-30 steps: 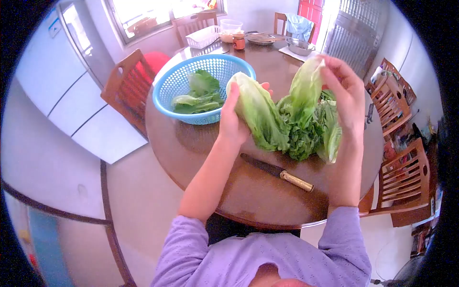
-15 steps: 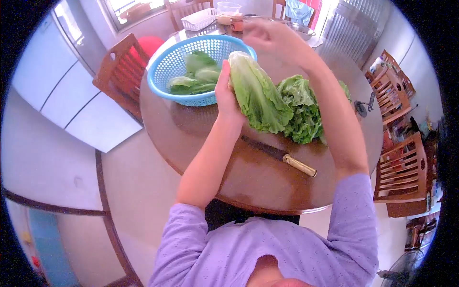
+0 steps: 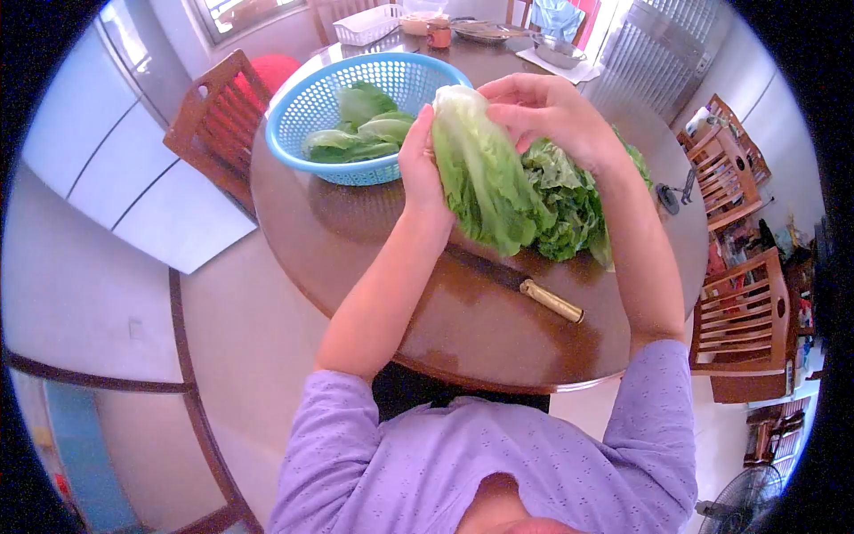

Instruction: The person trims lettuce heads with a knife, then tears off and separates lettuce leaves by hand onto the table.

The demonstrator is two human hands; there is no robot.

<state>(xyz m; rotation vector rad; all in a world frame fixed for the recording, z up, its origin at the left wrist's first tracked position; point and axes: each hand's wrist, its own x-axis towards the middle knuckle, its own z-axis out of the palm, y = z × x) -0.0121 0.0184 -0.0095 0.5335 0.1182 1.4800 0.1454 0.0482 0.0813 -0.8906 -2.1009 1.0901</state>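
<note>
My left hand [image 3: 421,169] is wrapped round the left side of a head of green lettuce [image 3: 485,169], its pale base up and its leaves hanging down above the table. My right hand [image 3: 556,111] has its curled fingers on the upper right edge of the same lettuce, near the base; the fingertips are partly hidden. More leafy lettuce [image 3: 569,209] lies on the table behind and under my right forearm. Below the held head rests a knife [image 3: 551,301] with a dark blade and a gold-coloured handle. Left of my hands, a light-blue basket [image 3: 289,153] holds several loose lettuce leaves [image 3: 360,133].
The round brown table [image 3: 329,240] carries a white basket [image 3: 366,27], a small orange jar [image 3: 439,36] and a metal bowl [image 3: 559,53] at its far side. Wooden chairs stand around it, one at the left [image 3: 218,120]. A fan [image 3: 743,503] is at the lower right.
My right hand has come down from beside the blue basket's rim to the lettuce's upper right edge. My left hand keeps its hold, and the view has shifted slightly.
</note>
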